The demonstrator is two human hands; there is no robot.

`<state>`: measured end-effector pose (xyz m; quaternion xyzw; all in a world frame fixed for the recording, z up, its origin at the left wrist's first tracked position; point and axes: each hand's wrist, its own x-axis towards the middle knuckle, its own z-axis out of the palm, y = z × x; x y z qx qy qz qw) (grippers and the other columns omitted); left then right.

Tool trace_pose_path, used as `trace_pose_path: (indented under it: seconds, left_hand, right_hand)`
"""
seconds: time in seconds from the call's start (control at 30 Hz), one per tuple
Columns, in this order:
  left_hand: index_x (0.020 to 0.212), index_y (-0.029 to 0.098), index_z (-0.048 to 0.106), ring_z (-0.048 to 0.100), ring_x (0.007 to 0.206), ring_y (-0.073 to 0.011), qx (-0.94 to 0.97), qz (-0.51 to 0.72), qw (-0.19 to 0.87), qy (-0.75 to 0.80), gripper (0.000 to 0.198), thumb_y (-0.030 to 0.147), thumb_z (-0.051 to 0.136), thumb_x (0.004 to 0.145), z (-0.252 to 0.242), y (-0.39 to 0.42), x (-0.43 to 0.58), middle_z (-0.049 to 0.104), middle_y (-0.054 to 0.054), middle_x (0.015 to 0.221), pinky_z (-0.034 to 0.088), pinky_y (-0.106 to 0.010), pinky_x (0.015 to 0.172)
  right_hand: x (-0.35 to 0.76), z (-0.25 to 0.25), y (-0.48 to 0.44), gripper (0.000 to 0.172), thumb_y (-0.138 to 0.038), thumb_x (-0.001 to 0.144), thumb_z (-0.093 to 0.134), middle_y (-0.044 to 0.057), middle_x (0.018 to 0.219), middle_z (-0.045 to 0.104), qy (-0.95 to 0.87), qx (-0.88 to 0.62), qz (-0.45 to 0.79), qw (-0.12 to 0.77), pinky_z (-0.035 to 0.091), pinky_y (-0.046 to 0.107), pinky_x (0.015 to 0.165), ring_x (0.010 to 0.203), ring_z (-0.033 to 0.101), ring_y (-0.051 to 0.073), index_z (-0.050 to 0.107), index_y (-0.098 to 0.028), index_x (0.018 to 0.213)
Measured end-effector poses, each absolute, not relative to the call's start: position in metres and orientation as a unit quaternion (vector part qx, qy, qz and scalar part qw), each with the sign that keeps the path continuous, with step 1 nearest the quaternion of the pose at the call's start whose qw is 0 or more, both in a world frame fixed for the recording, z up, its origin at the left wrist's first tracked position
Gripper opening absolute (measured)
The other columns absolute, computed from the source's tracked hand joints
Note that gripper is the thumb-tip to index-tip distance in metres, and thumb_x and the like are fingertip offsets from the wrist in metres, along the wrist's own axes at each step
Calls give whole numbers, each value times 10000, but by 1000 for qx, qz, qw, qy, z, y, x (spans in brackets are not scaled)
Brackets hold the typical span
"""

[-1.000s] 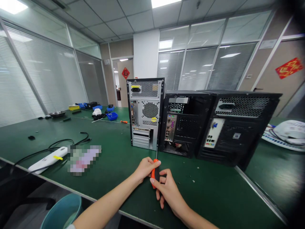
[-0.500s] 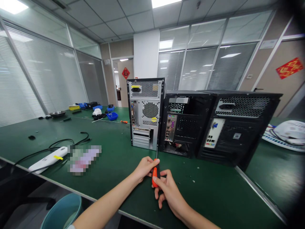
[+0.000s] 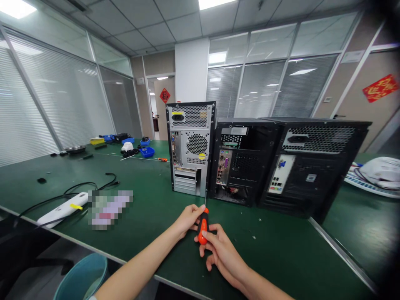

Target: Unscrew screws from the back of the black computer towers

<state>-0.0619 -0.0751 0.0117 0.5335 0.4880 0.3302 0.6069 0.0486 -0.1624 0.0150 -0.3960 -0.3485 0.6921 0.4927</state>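
Note:
Both my hands hold a screwdriver (image 3: 204,227) with an orange and black handle. My left hand (image 3: 189,218) pinches the front of the handle near the shaft. Around the rear end of the handle, the thumb and fingers of my right hand (image 3: 218,250) are closed, with the lower fingers curled loosely. The thin shaft points away from me, its tip at the lower right corner of a silver-backed computer case (image 3: 187,183), by a screw on the edge. Whether the tip sits in that screw I cannot tell.
Two black computer cases (image 3: 239,166) stand to the right. At left lie a white power strip (image 3: 64,210) with black cables and a blurred patch. Farther back are blue trays (image 3: 146,152) and another screwdriver (image 3: 162,159). A teal bin (image 3: 83,277) stands below the table edge.
The screwdriver handle has turned about its length, showing a different pattern of orange and black. The fingers of my right hand have shifted slightly around it; my left hand stays nearly in place.

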Motion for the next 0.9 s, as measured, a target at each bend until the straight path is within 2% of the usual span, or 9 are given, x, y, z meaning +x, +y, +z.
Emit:
trace_pose_path:
  seconds: [0.3,0.53,0.73,0.9]
  left_hand:
    - [804,131,500,460,555,-58,528,323,614,489,613,704,569,596,13,-74,-63,487,31,659,322,-169,486]
    - [826,122,561,437,524,-57,526,299,643,469,636,721,542,610,14,-75,-62,484,34,617,312,-171,466]
    - [805,95,613,461,468,-62,515,282,673,449,654,721,513,644,17,-77,-62,565,-13,598,284,-173,406]
    - [858,80,651,452,386,-53,489,249,719,427,602,648,487,742,22,-78,-63,625,-50,646,257,-177,334]
  right_hand:
    - [49,15,-162,413,-359,706,682,9,779,651,-308,-355,726,503,430,170,360,560,569,102,337,-224,890]
    - [51,16,-162,394,-343,674,710,16,775,658,-283,-334,744,504,404,162,374,561,576,99,403,-210,882]
    - [53,15,-161,373,-320,670,724,19,784,663,-266,-313,758,505,391,161,385,567,587,102,427,-204,864]
    - [53,12,-159,359,-270,680,729,-5,713,636,-235,-297,774,507,350,154,394,545,589,100,456,-201,903]
